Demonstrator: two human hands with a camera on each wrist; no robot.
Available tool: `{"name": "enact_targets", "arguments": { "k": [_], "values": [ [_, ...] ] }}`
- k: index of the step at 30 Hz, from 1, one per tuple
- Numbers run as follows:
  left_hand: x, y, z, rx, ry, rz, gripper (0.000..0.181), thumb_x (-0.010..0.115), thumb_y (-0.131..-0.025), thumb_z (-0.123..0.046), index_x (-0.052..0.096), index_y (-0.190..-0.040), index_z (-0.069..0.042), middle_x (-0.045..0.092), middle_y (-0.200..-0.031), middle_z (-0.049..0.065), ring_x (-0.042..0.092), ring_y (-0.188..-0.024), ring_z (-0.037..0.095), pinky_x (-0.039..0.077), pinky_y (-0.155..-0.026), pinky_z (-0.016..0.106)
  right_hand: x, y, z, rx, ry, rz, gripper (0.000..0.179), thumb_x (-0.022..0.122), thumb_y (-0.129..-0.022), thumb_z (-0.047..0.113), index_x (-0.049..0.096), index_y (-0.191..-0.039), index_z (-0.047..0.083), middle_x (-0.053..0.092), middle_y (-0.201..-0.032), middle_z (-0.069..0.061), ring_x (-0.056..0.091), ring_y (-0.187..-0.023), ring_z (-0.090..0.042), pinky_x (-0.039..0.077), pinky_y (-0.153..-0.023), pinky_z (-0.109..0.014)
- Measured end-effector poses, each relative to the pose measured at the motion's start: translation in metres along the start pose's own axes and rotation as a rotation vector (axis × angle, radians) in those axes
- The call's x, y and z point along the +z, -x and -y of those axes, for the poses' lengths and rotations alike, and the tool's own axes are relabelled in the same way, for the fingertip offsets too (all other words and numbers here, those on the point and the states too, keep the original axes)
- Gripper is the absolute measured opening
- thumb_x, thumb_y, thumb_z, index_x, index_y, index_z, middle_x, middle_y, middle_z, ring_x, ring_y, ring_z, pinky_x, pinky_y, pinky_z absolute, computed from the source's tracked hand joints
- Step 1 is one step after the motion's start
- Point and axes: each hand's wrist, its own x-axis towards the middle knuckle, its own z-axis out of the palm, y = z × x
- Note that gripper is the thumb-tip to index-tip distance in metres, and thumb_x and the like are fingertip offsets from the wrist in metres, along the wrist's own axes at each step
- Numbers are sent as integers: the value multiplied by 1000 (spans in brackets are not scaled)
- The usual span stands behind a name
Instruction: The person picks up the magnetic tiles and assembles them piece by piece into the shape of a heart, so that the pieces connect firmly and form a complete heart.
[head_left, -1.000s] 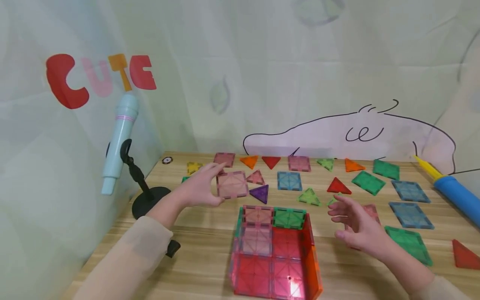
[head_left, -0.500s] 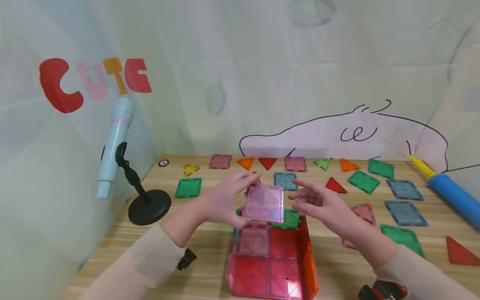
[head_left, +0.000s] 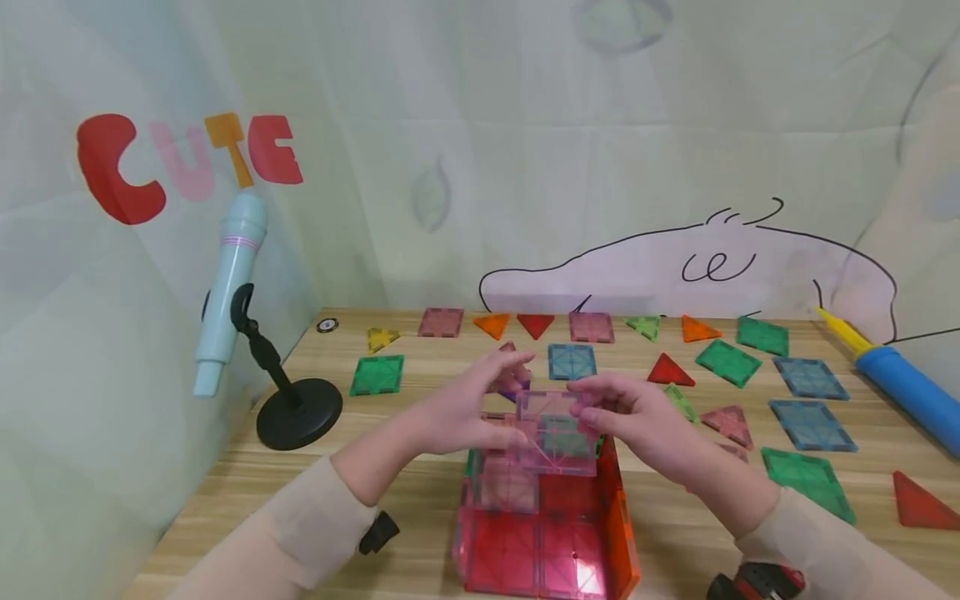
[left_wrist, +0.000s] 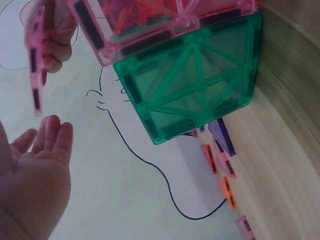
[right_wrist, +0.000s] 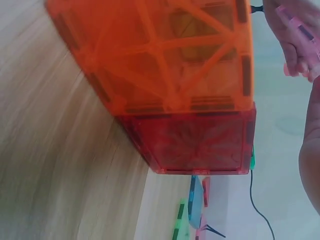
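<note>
A translucent pink square magnetic tile [head_left: 557, 457] is pinched by my right hand [head_left: 637, 421] at its right edge, above the far end of an open box of magnetic tiles [head_left: 501, 554]. My left hand [head_left: 468, 408] is at the tile's other side, fingers spread. In the left wrist view, a gap separates the left fingertips [left_wrist: 52, 125] from the pink tile [left_wrist: 36, 60]. The box has a pink and red floor, with an orange wall tile [right_wrist: 160, 50] and a red one [right_wrist: 200, 142] along its right side. A green wall tile [left_wrist: 195, 80] shows in the left wrist view.
Loose tiles lie around the box, including a blue square [head_left: 572, 362], a green square [head_left: 377, 375] and a red triangle [head_left: 671, 369]. A toy microphone [head_left: 232, 292] on a black stand is at left. A blue and yellow tube-shaped thing [head_left: 907, 383] lies at right.
The left hand lifted the pink tile from the tabletop and brought it over the box. The right hand came in from the right and took it; the left fingers have let go.
</note>
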Motion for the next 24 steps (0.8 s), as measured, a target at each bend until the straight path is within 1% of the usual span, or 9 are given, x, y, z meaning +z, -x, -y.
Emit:
{"name": "enact_targets", "arguments": {
  "k": [2, 3, 6, 8, 12, 15, 19, 21, 24],
  "values": [
    [-1, 0, 2, -67, 69, -8, 66, 70, -85, -14, 34, -141, -6, 51, -116, 1, 52, -106, 13, 46, -91, 32, 0, 1, -1, -8, 6, 14, 37, 62, -91, 22, 57, -124, 5, 63, -107, -13, 60, -95, -27, 52, -79, -32],
    [-2, 1, 3, -88, 89, -11, 56, 67, -88, -13, 40, -137, -6, 54, -111, 0, 54, -102, 14, 47, -88, 32, 0, 1, -1, -14, 15, 21, 37, 62, -91, 22, 57, -124, 6, 63, -107, -12, 60, -94, -27, 52, -78, -32],
    [-3, 3, 4, -120, 127, -23, 31, 61, -91, -11, 55, -121, -7, 58, -99, 0, 56, -88, 16, 50, -76, 30, 2, 1, -1, -29, 26, 48, 37, 61, -92, 20, 55, -125, 4, 62, -107, -12, 60, -93, -28, 53, -77, -35],
    [-3, 5, 5, -121, 150, -36, 19, 60, -91, -9, 60, -110, -8, 60, -95, 0, 55, -82, 17, 49, -69, 29, 2, 1, -1, -25, 26, 59, 37, 61, -92, 19, 55, -125, 4, 62, -106, -13, 59, -93, -29, 53, -76, -36],
    [-3, 11, 7, -90, 181, -60, 14, 62, -90, -7, 62, -104, -7, 61, -92, 1, 55, -79, 17, 49, -68, 28, 3, 2, 0, -1, 18, 64, 33, 60, -93, 21, 58, -119, 2, 63, -102, -13, 60, -91, -28, 52, -76, -37],
    [-4, 17, 8, -71, 188, -50, 13, 63, -89, -6, 64, -102, -7, 63, -90, 1, 57, -77, 16, 50, -69, 29, 4, 4, 2, 14, -3, 83, 29, 61, -92, 21, 60, -113, 0, 64, -95, -13, 63, -88, -27, 53, -77, -40],
    [-5, 26, 8, -60, 172, -12, 12, 63, -87, -6, 66, -99, -7, 65, -92, 0, 60, -82, 13, 52, -74, 31, 9, 7, 4, 18, -17, 145, 26, 63, -91, 17, 60, -108, -2, 64, -91, -14, 65, -83, -28, 53, -77, -40],
    [-6, 30, 7, -69, 154, 16, 11, 64, -87, -7, 67, -98, -8, 65, -93, -2, 61, -87, 12, 51, -78, 31, 11, 9, 4, 11, -3, 176, 24, 64, -90, 17, 61, -107, -1, 64, -91, -14, 64, -82, -28, 53, -75, -40],
    [-6, 35, 7, -83, 118, 66, 9, 67, -86, -11, 67, -96, -11, 65, -92, -6, 61, -90, 9, 50, -81, 29, 15, 11, 4, -7, 39, 215, 22, 66, -89, 18, 63, -104, 3, 65, -90, -11, 64, -81, -25, 54, -71, -35]
  ]
}}
